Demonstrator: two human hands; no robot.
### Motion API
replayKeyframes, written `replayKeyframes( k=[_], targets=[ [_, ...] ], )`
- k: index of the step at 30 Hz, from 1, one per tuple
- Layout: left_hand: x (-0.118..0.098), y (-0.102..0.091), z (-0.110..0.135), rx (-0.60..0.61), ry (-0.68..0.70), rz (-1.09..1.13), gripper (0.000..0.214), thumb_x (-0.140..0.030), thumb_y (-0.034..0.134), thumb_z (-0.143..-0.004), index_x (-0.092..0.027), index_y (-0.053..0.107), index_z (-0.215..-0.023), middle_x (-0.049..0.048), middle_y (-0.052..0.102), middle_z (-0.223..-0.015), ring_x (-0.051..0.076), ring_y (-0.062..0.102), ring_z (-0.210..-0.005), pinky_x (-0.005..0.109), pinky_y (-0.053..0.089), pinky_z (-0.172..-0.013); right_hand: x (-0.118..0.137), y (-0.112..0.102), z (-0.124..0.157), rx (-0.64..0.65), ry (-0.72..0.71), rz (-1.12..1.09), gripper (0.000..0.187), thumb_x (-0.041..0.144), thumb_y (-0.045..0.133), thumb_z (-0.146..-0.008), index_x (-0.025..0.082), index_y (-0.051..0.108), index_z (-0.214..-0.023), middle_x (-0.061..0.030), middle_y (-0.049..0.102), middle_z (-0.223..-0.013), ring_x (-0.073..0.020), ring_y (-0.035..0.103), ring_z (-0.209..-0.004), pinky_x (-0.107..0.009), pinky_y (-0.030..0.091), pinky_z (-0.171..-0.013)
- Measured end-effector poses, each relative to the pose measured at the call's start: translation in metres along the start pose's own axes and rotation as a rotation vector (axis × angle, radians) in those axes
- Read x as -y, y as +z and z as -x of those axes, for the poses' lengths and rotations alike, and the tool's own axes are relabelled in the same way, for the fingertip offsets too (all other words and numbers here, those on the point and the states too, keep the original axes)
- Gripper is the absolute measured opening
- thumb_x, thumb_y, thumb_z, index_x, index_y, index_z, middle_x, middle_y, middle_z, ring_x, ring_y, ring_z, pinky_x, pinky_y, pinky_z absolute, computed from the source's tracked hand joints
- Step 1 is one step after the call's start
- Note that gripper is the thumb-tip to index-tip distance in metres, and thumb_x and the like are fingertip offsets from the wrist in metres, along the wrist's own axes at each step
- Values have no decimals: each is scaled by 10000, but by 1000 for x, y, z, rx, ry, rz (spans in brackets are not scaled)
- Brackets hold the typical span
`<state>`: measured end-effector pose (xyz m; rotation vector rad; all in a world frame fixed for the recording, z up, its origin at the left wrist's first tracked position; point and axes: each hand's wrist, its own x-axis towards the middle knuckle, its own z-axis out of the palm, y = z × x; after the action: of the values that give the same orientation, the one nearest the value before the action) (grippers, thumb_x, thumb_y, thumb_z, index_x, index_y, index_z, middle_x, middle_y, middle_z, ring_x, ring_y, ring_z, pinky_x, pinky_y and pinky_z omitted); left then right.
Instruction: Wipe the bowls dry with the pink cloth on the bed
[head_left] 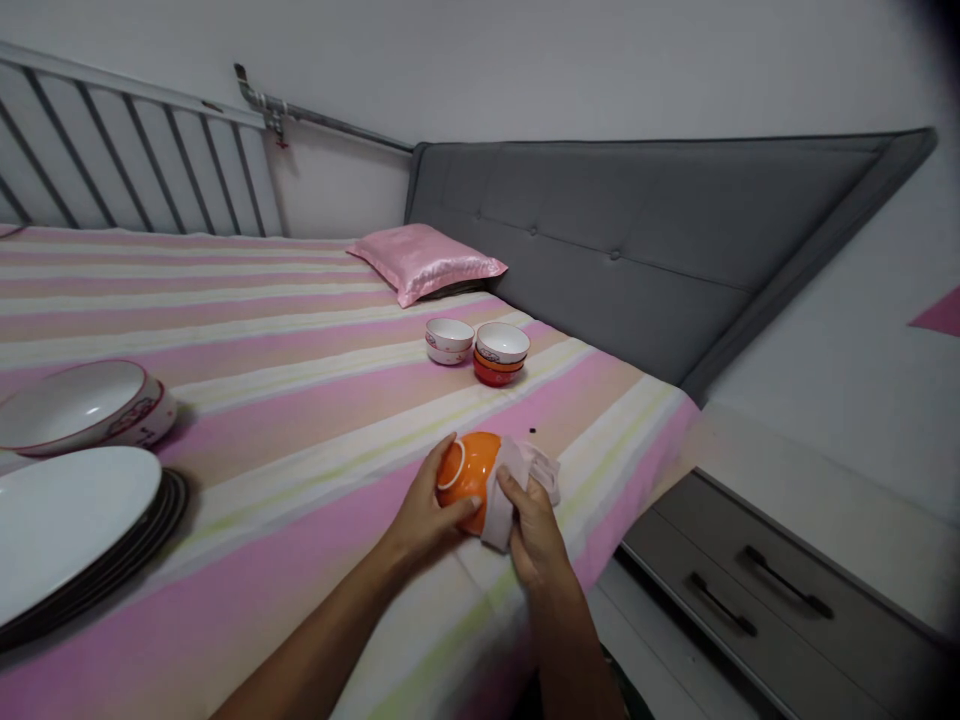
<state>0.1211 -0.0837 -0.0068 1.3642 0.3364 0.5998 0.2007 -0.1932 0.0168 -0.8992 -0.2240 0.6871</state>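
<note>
An orange bowl (pixel 474 470) is tipped on its side above the striped bed, its white foot ring turned to the left. My left hand (pixel 429 500) grips the bowl around its base, fingers behind and thumb across the front. A pale pinkish cloth (pixel 501 500) covers the bowl's right side and rim. My right hand (pixel 534 520) is closed on this cloth and presses it against the bowl, thumb on top. The bowl's inside is turned away and hidden. Beyond the hands stand two short stacks of small bowls, one white (pixel 450 338), the other white over orange and red (pixel 501 358).
At left are large white bowls (pixel 82 400) and a stack of plates (pixel 82 520). A pink pillow (pixel 424 260) lies by the grey headboard (pixel 600 220). A grey drawer cabinet (pixel 750 570) stands right of the bed, lower down. A small dark speck (pixel 532 430) lies on the striped sheet (pixel 300 410).
</note>
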Motion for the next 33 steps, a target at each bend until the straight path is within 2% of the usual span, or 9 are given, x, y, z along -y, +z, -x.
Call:
replayKeyframes(
  k=[3, 8, 12, 17, 22, 26, 30, 33],
  targets=[
    [-2, -2, 0, 86, -8, -75, 992, -308, 836, -590, -273, 344, -1451, 132, 346, -1509, 346, 418, -1319, 482, 378, -1076, 4, -3, -1, 10, 32, 3, 526, 344, 782, -700, 175, 604, -1165, -80, 720, -1071, -239, 685, -942, -366, 548, -838],
    [-3, -6, -4, 160, -28, -26, 1077, -412, 859, -557, -238, 303, -1463, 164, 316, -1520, 367, 414, -1322, 494, 378, -1079, 3, -6, -1, 22, 74, 27, 531, 337, 790, -687, 167, 611, -1158, -76, 725, -1052, -234, 685, -939, -356, 540, -853],
    [-3, -5, -5, 152, -58, -1, 1124, -454, 864, -540, -223, 276, -1470, 185, 301, -1525, 376, 423, -1314, 497, 390, -1069, 0, -3, 0, 11, 75, 43, 513, 348, 796, -674, 157, 627, -1120, -73, 730, -1014, -220, 687, -904, -334, 541, -834],
    [-5, -4, -6, 95, -56, -18, 1035, -384, 837, -593, -241, 295, -1463, 173, 259, -1547, 361, 430, -1313, 478, 405, -1057, -6, -1, 1, 18, 73, 93, 508, 366, 796, -672, 144, 626, -1096, -73, 731, -966, -214, 691, -834, -338, 551, -790],
    [-6, -5, -8, 18, -28, -102, 967, -303, 816, -592, -218, 341, -1431, 171, 291, -1530, 341, 389, -1349, 448, 384, -1079, -14, -3, -1, 13, 69, 164, 516, 382, 790, -684, 137, 621, -1106, -77, 722, -1001, -206, 678, -885, -335, 534, -844],
    [-11, -3, -8, 11, -47, -84, 962, -269, 804, -582, -203, 331, -1417, 180, 313, -1516, 337, 439, -1311, 437, 424, -1047, -13, -2, 0, 38, 56, 146, 528, 403, 773, -706, 135, 618, -1134, -94, 716, -1041, -215, 675, -921, -345, 523, -868],
    [-14, 1, -5, 25, -97, -8, 1003, -245, 820, -552, -227, 318, -1420, 170, 314, -1516, 337, 514, -1237, 433, 486, -977, -6, 4, 0, 7, -1, 0, 546, 535, 680, -759, 165, 621, -1156, -102, 710, -1090, -240, 681, -953, -361, 537, -849],
    [-10, 0, -3, 37, -61, -34, 1002, -231, 822, -558, -223, 333, -1432, 172, 346, -1497, 351, 488, -1261, 462, 456, -1010, -4, 4, -4, -65, 22, -38, 610, 658, 564, -786, 155, 644, -1122, -120, 720, -1056, -266, 673, -996, -377, 547, -841]
  ],
)
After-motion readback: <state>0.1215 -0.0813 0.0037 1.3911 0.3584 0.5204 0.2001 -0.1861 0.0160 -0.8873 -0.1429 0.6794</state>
